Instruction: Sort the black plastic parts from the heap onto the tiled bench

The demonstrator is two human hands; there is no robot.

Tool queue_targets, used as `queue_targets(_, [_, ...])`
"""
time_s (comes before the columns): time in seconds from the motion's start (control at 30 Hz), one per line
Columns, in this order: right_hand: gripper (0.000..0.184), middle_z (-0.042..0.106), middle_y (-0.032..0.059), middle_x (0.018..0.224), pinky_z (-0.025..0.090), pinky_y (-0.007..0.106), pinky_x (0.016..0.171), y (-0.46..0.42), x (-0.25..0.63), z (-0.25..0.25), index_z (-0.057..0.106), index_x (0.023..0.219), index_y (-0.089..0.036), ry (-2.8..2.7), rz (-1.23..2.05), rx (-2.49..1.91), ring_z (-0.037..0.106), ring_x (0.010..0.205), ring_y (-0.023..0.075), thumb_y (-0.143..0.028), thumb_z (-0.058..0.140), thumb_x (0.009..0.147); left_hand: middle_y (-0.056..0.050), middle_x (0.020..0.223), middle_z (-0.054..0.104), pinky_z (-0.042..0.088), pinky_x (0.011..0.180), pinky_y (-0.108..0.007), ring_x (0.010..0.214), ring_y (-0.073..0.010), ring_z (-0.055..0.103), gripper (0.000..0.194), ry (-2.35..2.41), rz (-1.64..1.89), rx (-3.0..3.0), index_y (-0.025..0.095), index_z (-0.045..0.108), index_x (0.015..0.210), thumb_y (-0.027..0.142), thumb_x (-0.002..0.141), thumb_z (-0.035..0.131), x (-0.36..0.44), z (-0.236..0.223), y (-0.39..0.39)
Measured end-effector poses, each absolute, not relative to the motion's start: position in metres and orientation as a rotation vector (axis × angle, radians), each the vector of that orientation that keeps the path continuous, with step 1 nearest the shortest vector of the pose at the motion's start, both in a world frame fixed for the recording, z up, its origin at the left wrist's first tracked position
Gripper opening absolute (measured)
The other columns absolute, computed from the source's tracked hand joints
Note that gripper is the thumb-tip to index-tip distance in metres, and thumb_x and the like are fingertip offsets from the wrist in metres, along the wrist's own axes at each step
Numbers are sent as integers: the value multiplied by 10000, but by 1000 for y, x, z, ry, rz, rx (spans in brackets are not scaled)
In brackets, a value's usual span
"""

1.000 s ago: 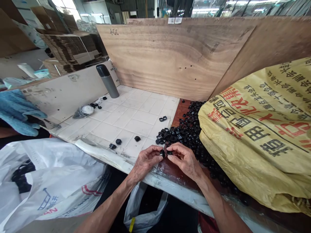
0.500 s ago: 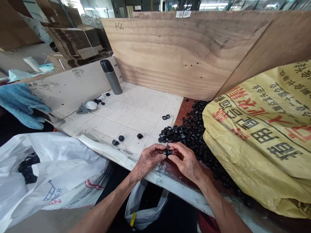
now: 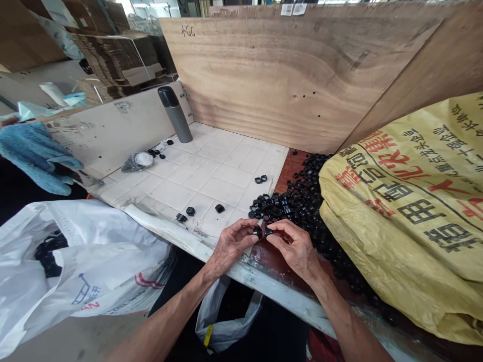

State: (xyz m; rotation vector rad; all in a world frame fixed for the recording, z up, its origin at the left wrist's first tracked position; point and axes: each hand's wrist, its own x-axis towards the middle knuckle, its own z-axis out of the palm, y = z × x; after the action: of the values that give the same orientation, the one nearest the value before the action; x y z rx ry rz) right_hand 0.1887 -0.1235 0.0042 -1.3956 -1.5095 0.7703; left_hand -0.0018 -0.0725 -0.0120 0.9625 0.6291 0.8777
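My left hand pinches a round black plastic cap between thumb and fingers, above the table's front edge. Just to its right, my right hand is closed on a smaller black plastic piece, partly covered by the fingertips. A narrow gap separates the two pieces. Behind my hands spreads a heap of black plastic rings and nuts, reaching under the yellow sack. Several black nuts lie loose on the white tiled surface, and a pair of black rings sits farther back.
A yellow printed sack fills the right side. Wooden boards wall the back. A grey thermos stands at the back left, near a small plastic bag. White sacks flank the table's front, and someone's blue glove shows at left.
The black pieces, joined between my fingers before, are now apart, with the right hand's piece drawn slightly rightward. The camera view has shifted a little.
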Motion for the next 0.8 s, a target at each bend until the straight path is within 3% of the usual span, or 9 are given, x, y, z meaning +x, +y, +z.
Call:
queue_targets(0.13, [105, 664, 28, 898, 532, 265, 674, -124, 187, 6, 676, 961, -227, -1454, 870, -1429, 633, 753, 167, -290, 672, 877, -30, 976, 679, 507, 837, -276, 882, -153, 650, 230, 645, 938, 940, 178, 714, 977, 228, 771, 804, -2, -11, -71])
queue_targets(0.4, [124, 679, 28, 948, 548, 269, 727, -126, 183, 6, 660, 976, -236, -1415, 895, -1376, 655, 790, 170, -300, 680, 871, -57, 1007, 665, 473, 820, -262, 891, -152, 613, 125, 695, 882, 1142, 140, 705, 730, 222, 780, 785, -2, -4, -72])
queue_targets(0.53, [142, 685, 20, 912, 549, 267, 722, -126, 184, 5, 652, 981, -234, -1414, 890, -1393, 655, 772, 168, -310, 687, 866, -44, 979, 677, 484, 798, -254, 871, -147, 624, 141, 671, 875, 1040, 153, 693, 801, 227, 760, 806, 0, -4, -72])
queue_targets(0.67, [114, 682, 15, 898, 538, 271, 713, -126, 184, 4, 657, 968, -245, -1497, 815, -1429, 647, 764, 170, -306, 683, 875, -35, 947, 694, 505, 831, -275, 887, -159, 644, 310, 645, 865, 959, 186, 690, 1010, 220, 735, 829, 1, -6, -73])
queue_targets(0.8, [83, 691, 25, 939, 528, 291, 763, -126, 184, 4, 680, 973, -256, -1588, 717, -1418, 657, 836, 191, -296, 665, 901, -48, 977, 664, 511, 828, -277, 900, -167, 630, 246, 677, 864, 1077, 171, 738, 955, 238, 736, 827, 1, -4, -74])
